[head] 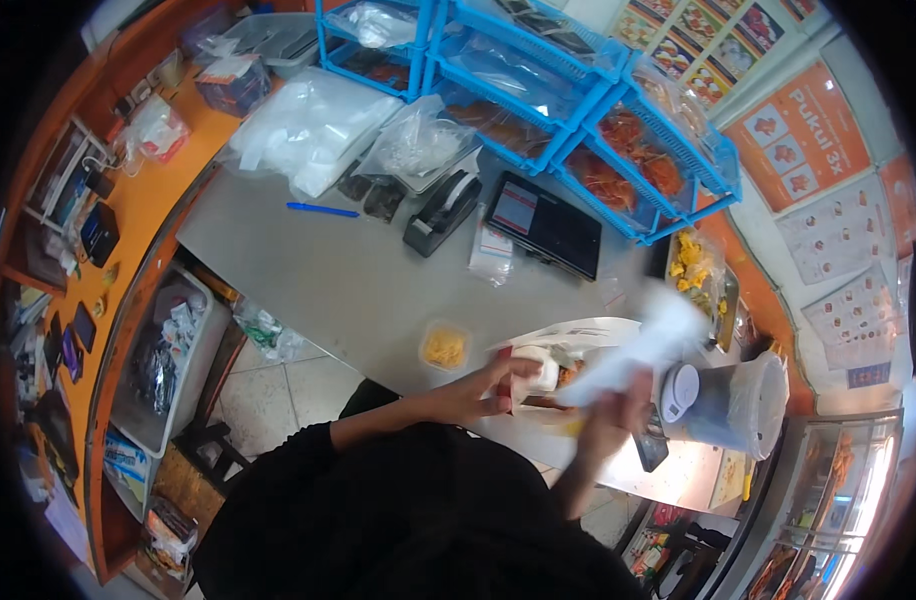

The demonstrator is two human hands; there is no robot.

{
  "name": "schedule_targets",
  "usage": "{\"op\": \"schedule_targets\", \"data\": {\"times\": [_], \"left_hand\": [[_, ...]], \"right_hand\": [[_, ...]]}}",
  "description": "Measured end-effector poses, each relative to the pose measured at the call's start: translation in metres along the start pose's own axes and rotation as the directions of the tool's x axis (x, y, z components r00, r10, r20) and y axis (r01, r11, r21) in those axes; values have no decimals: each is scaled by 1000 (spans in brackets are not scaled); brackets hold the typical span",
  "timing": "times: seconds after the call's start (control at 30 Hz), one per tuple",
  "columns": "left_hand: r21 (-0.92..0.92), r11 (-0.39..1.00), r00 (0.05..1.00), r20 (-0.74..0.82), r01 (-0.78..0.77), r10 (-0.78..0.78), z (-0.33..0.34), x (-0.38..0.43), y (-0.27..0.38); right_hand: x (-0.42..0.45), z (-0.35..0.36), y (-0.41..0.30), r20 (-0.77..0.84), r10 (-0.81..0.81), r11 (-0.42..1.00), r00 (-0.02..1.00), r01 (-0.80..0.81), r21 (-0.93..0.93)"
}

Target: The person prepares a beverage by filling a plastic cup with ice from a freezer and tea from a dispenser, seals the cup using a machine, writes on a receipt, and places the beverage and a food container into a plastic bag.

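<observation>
My left hand (pixel 476 394) rests at the left edge of a paper food box (pixel 549 401), fingers around its side. Inside the box lie a white rounded item (pixel 536 367) and some brownish food. My right hand (pixel 620 412), blurred, holds a white sheet or bag (pixel 645 337) that looks like paper or thin plastic, over the box's right side. Left of the box stands a small clear tub of yellow shredded food (pixel 444 346). Printed paper shows behind the box, partly covered by the white sheet.
A tablet (pixel 545 225), a tape dispenser (pixel 443 212) and a blue pen (pixel 323 210) lie on the metal table (pixel 278 255). Blue plastic racks (pixel 518 90) stand behind. To the right are a white kitchen scale (pixel 680 392), a large clear bucket (pixel 750 409) and a phone (pixel 650 444).
</observation>
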State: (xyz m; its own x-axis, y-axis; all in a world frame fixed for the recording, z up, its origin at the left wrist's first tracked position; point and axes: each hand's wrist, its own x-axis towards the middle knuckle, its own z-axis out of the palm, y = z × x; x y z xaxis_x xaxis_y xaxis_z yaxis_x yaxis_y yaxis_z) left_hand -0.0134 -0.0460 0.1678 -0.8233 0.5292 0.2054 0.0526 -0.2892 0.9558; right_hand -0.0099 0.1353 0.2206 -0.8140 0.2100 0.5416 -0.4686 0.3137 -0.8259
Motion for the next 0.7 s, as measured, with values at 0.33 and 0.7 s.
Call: {"op": "schedule_targets", "data": {"times": [0.33, 0.7], "left_hand": [[-20, 999, 613, -790, -30, 3, -165, -67, -55], [881, 244, 879, -449, 405, 161, -301, -140, -29]], "right_hand": [[-51, 173, 64, 883, 306, 935, 357, -287, -208], [-13, 373, 89, 656, -11, 894, 755, 301, -332]]}}
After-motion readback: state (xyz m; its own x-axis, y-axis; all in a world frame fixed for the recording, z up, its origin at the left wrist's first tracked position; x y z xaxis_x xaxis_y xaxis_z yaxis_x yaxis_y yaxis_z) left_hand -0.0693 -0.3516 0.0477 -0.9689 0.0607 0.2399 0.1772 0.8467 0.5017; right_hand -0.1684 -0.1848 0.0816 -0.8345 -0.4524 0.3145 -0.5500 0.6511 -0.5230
